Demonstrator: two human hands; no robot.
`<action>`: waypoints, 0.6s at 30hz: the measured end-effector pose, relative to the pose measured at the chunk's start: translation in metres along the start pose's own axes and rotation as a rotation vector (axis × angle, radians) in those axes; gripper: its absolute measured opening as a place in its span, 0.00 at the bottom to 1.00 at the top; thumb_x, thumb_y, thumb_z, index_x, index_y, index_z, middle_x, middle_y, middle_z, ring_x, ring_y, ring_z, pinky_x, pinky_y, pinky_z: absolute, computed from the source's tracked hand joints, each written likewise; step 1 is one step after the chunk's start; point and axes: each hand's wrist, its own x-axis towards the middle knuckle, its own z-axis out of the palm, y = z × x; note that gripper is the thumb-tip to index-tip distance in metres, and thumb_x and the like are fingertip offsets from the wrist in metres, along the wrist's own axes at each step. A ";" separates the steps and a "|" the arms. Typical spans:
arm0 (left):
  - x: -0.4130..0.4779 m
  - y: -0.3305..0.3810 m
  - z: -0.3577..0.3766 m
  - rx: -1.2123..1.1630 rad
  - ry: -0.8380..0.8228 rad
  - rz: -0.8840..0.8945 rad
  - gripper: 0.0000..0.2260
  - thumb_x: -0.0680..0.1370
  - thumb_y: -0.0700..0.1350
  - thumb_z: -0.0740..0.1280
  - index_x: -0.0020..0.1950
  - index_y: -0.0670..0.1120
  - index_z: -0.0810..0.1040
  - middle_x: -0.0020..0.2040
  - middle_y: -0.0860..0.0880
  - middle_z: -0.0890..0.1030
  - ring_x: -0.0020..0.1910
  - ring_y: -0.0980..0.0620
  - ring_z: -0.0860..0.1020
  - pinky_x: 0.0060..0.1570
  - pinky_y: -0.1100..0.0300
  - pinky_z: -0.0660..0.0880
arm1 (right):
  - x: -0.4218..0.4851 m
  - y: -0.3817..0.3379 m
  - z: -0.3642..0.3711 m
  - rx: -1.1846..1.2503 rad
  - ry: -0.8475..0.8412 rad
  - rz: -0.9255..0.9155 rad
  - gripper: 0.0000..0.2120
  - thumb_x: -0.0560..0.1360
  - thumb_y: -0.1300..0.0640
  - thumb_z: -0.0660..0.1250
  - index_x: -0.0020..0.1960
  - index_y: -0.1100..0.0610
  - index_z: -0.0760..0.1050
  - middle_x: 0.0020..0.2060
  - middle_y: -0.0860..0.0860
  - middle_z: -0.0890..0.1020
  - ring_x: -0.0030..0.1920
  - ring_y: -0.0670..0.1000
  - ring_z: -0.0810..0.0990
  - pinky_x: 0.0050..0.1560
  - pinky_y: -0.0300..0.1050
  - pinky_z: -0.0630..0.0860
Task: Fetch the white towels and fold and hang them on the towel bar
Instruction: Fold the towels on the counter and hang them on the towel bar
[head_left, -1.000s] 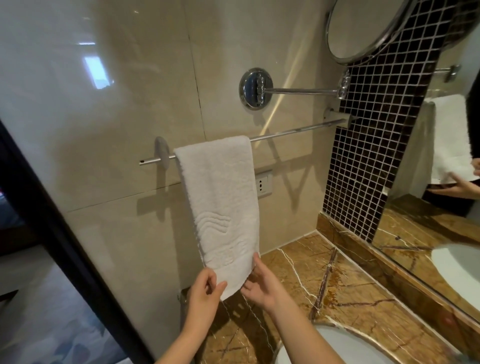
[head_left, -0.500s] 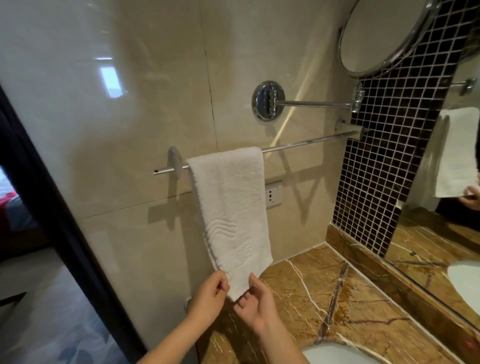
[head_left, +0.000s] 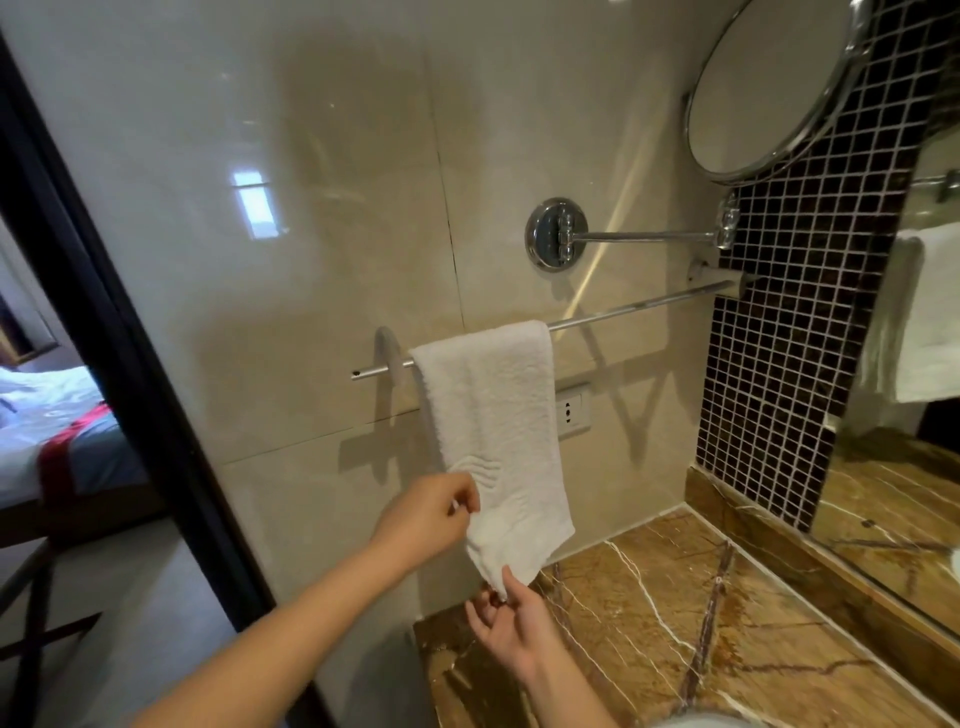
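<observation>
White towel: folded, draped over the towel bar near its left end. Long axis vertical, free end pointing down. Left hand pinches the side edge; right hand pinches the bottom corner. Risk: an uneven downward tug could skew it or slide it off.

A round swivel mirror hangs from a chrome wall arm; a socket sits below; dark mosaic tiles meet the brown marble surface; a bed shows beyond the black frame.
</observation>
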 end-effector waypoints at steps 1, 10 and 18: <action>0.006 0.006 -0.015 -0.014 0.055 0.034 0.11 0.70 0.38 0.63 0.40 0.55 0.75 0.40 0.56 0.78 0.38 0.56 0.75 0.40 0.59 0.73 | -0.002 0.001 -0.001 -0.006 0.008 -0.004 0.08 0.79 0.57 0.63 0.48 0.62 0.73 0.34 0.55 0.73 0.36 0.50 0.72 0.32 0.47 0.81; 0.052 0.020 -0.120 0.290 0.465 0.267 0.07 0.73 0.40 0.67 0.51 0.46 0.78 0.50 0.48 0.80 0.51 0.46 0.77 0.47 0.53 0.73 | -0.012 0.005 0.002 0.053 0.092 -0.116 0.10 0.75 0.63 0.68 0.55 0.64 0.72 0.37 0.58 0.73 0.34 0.50 0.69 0.29 0.43 0.80; 0.071 -0.001 -0.120 0.359 0.334 0.261 0.11 0.73 0.41 0.71 0.55 0.43 0.80 0.51 0.43 0.81 0.51 0.41 0.78 0.48 0.53 0.72 | -0.021 0.011 0.002 0.107 0.156 -0.183 0.06 0.75 0.62 0.69 0.50 0.63 0.74 0.41 0.59 0.77 0.39 0.53 0.76 0.28 0.43 0.80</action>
